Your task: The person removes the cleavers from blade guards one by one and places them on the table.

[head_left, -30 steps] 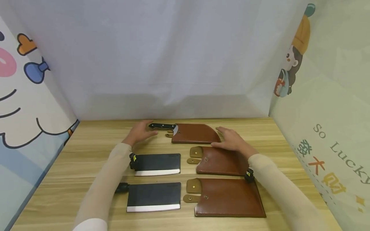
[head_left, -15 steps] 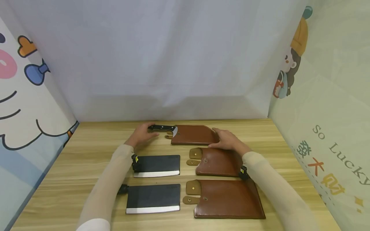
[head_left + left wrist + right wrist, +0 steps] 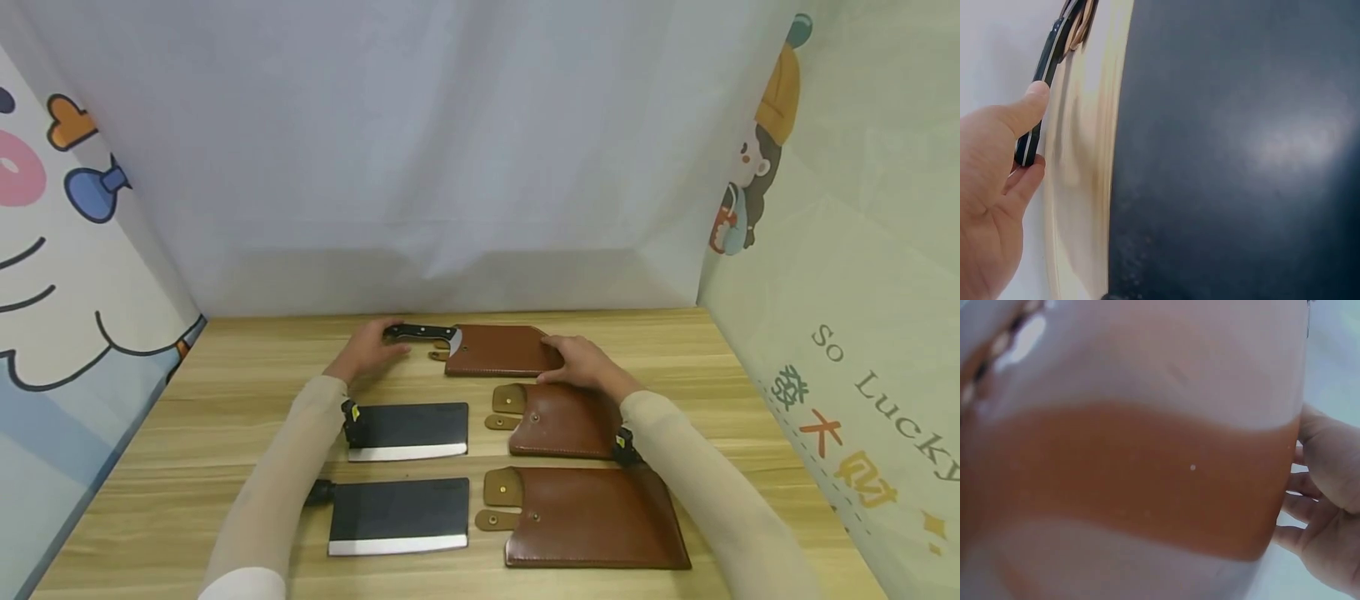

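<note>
At the far side of the table lies a cleaver with a black riveted handle (image 3: pixel 423 331), its blade inside a brown leather sheath (image 3: pixel 495 348). My left hand (image 3: pixel 369 346) is at the handle's end, thumb and fingers on either side of it. In the left wrist view, the thumb overlaps the black handle (image 3: pixel 1050 56) and a finger curls behind its butt. At the sheath's right end, my right hand (image 3: pixel 585 362) spans the leather with spread fingers and thumb. Its fingertips are hidden in the right wrist view behind a nearer brown surface (image 3: pixel 1147 475).
Two black-bladed cleavers (image 3: pixel 416 425) lie nearer on the left, their handles partly hidden by the left arm. Two more brown sheaths (image 3: pixel 592 512) with snap straps lie to their right, partly under the right forearm. A white curtain (image 3: pixel 450 167) stands behind the table.
My right hand has moved left, farther over the sheath's end. My left hand stays at the handle, and the sheathed cleaver lies in about the same place.
</note>
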Demonstrator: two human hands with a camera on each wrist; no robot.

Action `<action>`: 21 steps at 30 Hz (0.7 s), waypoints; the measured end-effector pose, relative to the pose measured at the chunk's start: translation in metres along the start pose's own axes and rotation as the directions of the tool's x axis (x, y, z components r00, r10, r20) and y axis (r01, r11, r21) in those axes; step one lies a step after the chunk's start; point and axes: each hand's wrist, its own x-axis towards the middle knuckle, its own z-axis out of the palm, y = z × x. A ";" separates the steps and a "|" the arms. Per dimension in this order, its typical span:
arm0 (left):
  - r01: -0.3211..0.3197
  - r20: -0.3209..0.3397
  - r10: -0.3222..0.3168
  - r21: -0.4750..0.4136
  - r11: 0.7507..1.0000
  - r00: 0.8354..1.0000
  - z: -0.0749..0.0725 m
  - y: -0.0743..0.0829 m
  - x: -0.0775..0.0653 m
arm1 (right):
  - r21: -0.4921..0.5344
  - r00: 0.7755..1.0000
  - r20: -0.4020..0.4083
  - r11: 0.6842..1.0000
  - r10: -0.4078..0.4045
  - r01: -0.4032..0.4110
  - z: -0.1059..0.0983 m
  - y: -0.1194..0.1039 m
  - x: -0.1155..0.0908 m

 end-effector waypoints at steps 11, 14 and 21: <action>0.028 -0.062 -0.036 -0.124 0.992 0.997 -0.002 0.004 -0.007 | 0.077 0.999 -0.021 0.996 0.046 -0.044 -0.009 -0.001 -0.005; 0.024 -0.093 -0.039 -0.161 0.987 0.995 -0.002 0.005 -0.009 | 0.078 0.998 -0.047 0.996 0.036 -0.033 -0.012 -0.001 -0.006; -0.010 -0.187 -0.030 -0.205 0.979 0.982 -0.001 0.008 -0.010 | 0.078 0.995 -0.104 0.997 0.005 0.003 -0.015 -0.001 -0.014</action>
